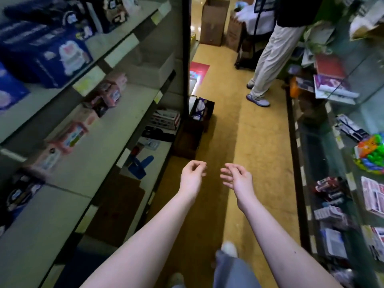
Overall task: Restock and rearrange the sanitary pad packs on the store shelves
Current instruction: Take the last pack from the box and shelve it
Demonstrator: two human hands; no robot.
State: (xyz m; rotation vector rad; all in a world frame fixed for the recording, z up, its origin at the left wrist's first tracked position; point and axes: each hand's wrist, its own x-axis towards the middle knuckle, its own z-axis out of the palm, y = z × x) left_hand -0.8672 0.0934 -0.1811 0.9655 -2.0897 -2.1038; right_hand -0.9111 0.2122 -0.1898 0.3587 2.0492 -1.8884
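Both arms reach out over the yellow floor. The left hand (192, 175) holds nothing, and its fingers curl loosely. The right hand (236, 178) holds nothing too, with its fingers soft and a little spread. The hands are near each other but not touching. On the left, pink packs (71, 137) sit in a row on a grey shelf (122, 119) with big bare gaps beside them, and blue packs (62, 57) sit on a shelf higher up. Farther down the aisle, an open box (210, 110) on the floor seems to have more packs inside. Past that, another person (270, 59) stands by a tall cardboard box (215, 21). I think this is the walk to fetch more packs, so next the hands must reach down into the open box and take hold of one
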